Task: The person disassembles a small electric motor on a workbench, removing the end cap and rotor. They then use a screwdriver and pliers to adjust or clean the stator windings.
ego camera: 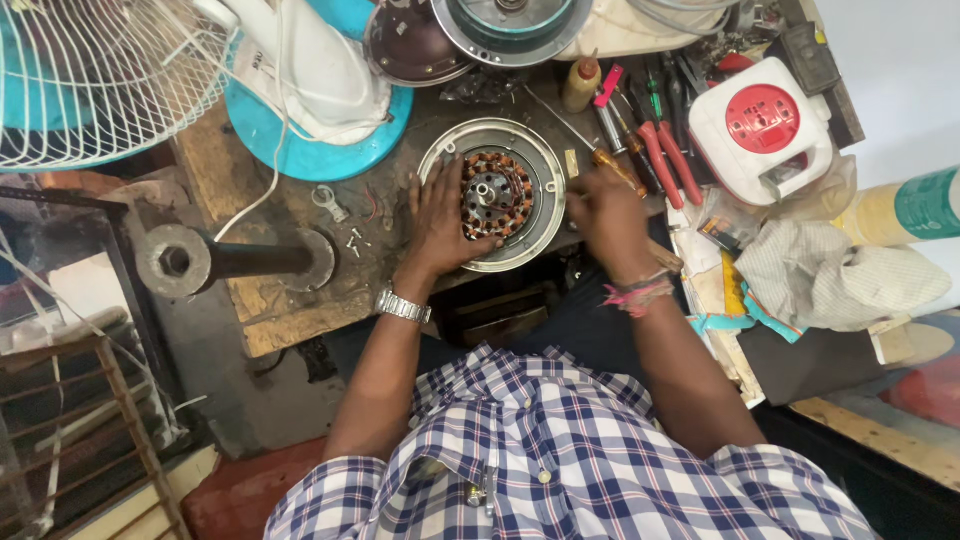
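Round metal motor housing (492, 195) with copper-wound stator (492, 195) sits mid-bench (250, 300), in front of the person. Left hand (440, 215) lies flat on the housing's left side, fingers (433, 180) spread wide, pinning it. Right hand (608, 208) at the right rim, fingers curled around an orange-handled screwdriver (618, 170); tip hidden. Best to keep the left palm pressing down so the housing doesn't spin, keep the tool off the windings. Loose screws (355, 240) lie near on the left, red pliers (668, 155) just beyond the right hand.
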